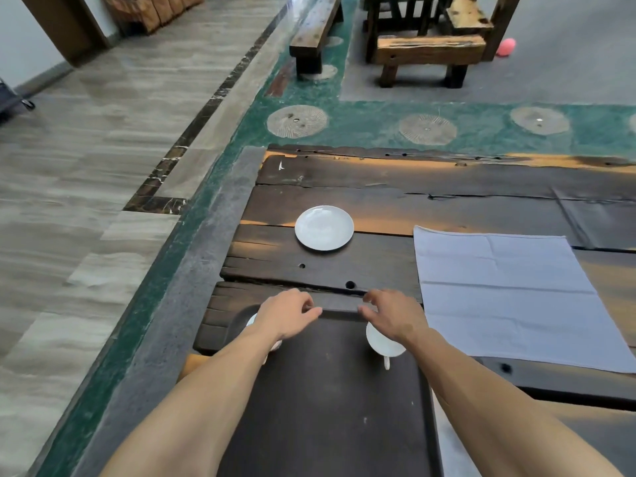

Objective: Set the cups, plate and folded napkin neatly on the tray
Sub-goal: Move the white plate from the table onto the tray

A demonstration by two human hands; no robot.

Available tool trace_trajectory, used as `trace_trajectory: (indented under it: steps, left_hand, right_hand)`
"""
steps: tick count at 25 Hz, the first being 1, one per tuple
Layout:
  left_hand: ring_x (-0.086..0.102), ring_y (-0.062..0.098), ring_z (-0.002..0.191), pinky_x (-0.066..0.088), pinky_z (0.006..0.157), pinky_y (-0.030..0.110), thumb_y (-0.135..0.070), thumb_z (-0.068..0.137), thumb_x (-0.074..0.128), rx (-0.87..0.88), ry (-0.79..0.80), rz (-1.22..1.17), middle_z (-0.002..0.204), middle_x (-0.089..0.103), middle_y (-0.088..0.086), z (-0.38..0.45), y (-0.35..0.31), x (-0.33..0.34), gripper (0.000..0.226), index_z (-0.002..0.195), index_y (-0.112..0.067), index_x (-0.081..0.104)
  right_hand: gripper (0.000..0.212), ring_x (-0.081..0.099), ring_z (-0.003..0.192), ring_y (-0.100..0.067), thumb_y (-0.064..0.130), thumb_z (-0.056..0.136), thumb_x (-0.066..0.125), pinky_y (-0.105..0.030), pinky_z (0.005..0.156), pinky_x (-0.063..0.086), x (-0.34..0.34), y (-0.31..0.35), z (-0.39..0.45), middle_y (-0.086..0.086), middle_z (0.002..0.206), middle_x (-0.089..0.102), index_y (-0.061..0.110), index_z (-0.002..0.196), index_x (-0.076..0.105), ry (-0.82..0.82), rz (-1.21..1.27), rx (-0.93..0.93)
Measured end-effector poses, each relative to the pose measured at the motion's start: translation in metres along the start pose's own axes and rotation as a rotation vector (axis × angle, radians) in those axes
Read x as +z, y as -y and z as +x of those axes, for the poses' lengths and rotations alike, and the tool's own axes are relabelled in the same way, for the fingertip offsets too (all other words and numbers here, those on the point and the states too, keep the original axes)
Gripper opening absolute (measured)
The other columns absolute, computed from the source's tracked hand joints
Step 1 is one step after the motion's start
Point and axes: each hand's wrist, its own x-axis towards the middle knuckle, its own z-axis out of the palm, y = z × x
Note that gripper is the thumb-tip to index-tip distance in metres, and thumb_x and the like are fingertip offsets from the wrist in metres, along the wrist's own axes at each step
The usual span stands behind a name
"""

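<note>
A dark tray (327, 401) lies on the near end of the wooden table (375, 266). Two white cups stand in its far corners. The left cup (252, 320) is mostly hidden under my left hand (287, 316). The right cup (380, 342) shows its rim and handle below my right hand (392, 316). Both hands hover by the tray's far rim, fingers loosely curled and holding nothing. A white plate (324, 227) sits on the table beyond the tray. The grey napkin (509, 290) lies spread flat to the right, unfolded.
The table's left edge runs beside a grey stone border and green floor strip (206, 215). A wooden bench (315, 29) and a wooden chair (430, 53) stand far behind. A pink ball (505, 47) lies on the floor by the chair.
</note>
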Motion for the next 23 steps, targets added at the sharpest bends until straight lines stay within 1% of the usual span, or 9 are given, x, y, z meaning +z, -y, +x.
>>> trace_trajectory:
  steps: [3, 6, 9, 12, 16, 19, 21, 23]
  left_hand:
    - [0.057, 0.019, 0.112, 0.044, 0.086, 0.035, -0.057, 0.092, 0.045, -0.015, 0.014, 0.01, 0.117, 0.06, -0.005, 0.03, 0.015, -0.011, 0.041, 0.114, -0.026, 0.063]
    - [0.058, 0.021, 0.109, 0.046, 0.089, 0.037, -0.056, 0.094, 0.045, -0.017, 0.002, 0.038, 0.118, 0.062, -0.002, 0.064, 0.027, -0.02, 0.042, 0.116, -0.025, 0.062]
    - [0.058, 0.02, 0.111, 0.046, 0.092, 0.039, -0.057, 0.092, 0.046, -0.024, 0.0, 0.05, 0.123, 0.061, -0.002, 0.1, 0.037, -0.023, 0.045, 0.122, -0.026, 0.06]
    - [0.057, 0.019, 0.115, 0.045, 0.095, 0.04, -0.06, 0.087, 0.052, -0.038, 0.015, 0.053, 0.127, 0.059, -0.003, 0.139, 0.05, -0.027, 0.05, 0.126, -0.029, 0.056]
    - [0.054, 0.02, 0.118, 0.047, 0.094, 0.042, -0.061, 0.08, 0.062, -0.039, 0.0, 0.063, 0.127, 0.058, -0.003, 0.191, 0.07, -0.032, 0.063, 0.134, -0.03, 0.05]
    - [0.051, 0.022, 0.122, 0.044, 0.096, 0.045, -0.058, 0.076, 0.068, -0.047, -0.026, 0.072, 0.13, 0.056, -0.002, 0.225, 0.085, -0.035, 0.074, 0.14, -0.032, 0.043]
    - [0.05, 0.025, 0.123, 0.043, 0.096, 0.047, -0.055, 0.07, 0.073, -0.052, -0.05, 0.056, 0.129, 0.055, 0.001, 0.246, 0.092, -0.034, 0.081, 0.141, -0.034, 0.04]
    - [0.049, 0.028, 0.12, 0.043, 0.093, 0.048, -0.054, 0.065, 0.077, -0.05, -0.044, 0.06, 0.122, 0.054, 0.003, 0.263, 0.096, -0.032, 0.088, 0.141, -0.036, 0.037]
  right_hand:
    - [0.038, 0.061, 0.106, -0.023, 0.051, 0.093, 0.045, -0.037, 0.083, 0.051, 0.001, 0.003, 0.033, 0.0, 0.118, 0.067, 0.027, 0.118, 0.062, 0.016, -0.009, -0.004]
    - [0.037, 0.062, 0.103, -0.023, 0.052, 0.094, 0.045, -0.039, 0.083, 0.052, 0.006, 0.003, 0.068, 0.0, 0.117, 0.068, 0.028, 0.116, 0.062, 0.032, -0.002, 0.015]
    - [0.042, 0.062, 0.106, -0.022, 0.054, 0.094, 0.045, -0.041, 0.088, 0.053, 0.01, -0.001, 0.103, 0.0, 0.122, 0.066, 0.026, 0.122, 0.06, 0.047, -0.016, 0.037]
    - [0.044, 0.061, 0.108, -0.023, 0.056, 0.093, 0.046, -0.04, 0.087, 0.051, 0.012, -0.009, 0.143, 0.0, 0.125, 0.065, 0.026, 0.124, 0.057, 0.054, -0.045, 0.057]
    - [0.05, 0.057, 0.116, -0.026, 0.055, 0.089, 0.053, -0.04, 0.087, 0.047, 0.015, -0.022, 0.197, -0.004, 0.13, 0.061, 0.023, 0.128, 0.052, 0.077, -0.069, 0.079]
    - [0.066, 0.051, 0.123, -0.028, 0.053, 0.084, 0.062, -0.041, 0.091, 0.045, 0.019, -0.03, 0.232, -0.005, 0.136, 0.054, 0.024, 0.138, 0.04, 0.107, -0.041, 0.095]
    - [0.084, 0.045, 0.126, -0.03, 0.055, 0.079, 0.068, -0.043, 0.093, 0.043, 0.023, -0.032, 0.254, -0.007, 0.139, 0.048, 0.025, 0.146, 0.027, 0.118, -0.043, 0.098]
    - [0.102, 0.042, 0.125, -0.032, 0.058, 0.071, 0.074, -0.045, 0.095, 0.041, 0.027, -0.032, 0.27, -0.008, 0.138, 0.045, 0.024, 0.149, 0.018, 0.128, -0.073, 0.093]
